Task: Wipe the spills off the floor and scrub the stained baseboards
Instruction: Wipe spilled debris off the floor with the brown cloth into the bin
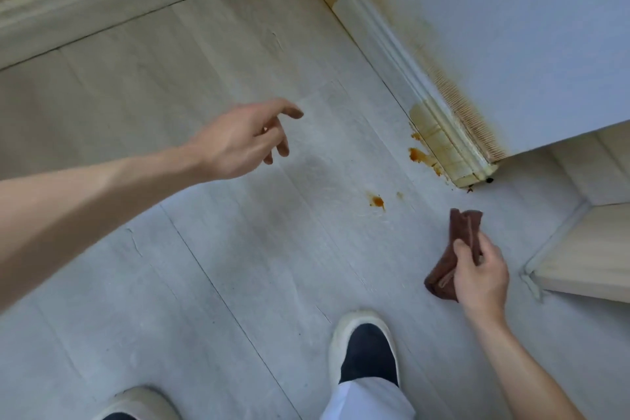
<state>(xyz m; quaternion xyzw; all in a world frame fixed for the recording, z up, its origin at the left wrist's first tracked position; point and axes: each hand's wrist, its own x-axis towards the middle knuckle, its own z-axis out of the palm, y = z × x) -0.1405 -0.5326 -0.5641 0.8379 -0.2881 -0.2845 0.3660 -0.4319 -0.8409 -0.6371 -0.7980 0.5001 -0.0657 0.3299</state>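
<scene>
Slippered feet [364, 348] stand on the pale plank floor [204, 266]. Right hand [480, 274] grips a crumpled brown cloth [456, 249]; left hand [243, 140] hovers loosely open, holding nothing. Orange spills [377, 201] dot the floor near the yellow-stained baseboard [439, 140].

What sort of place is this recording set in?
Likely a room corner in a home: pale plank floor, white moulded baseboard meeting at a corner, painted wall. Orange spills mark the floor.

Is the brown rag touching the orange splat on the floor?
No, the brown rag is gripped in the right hand and held apart from the orange splat on the floor.
</scene>
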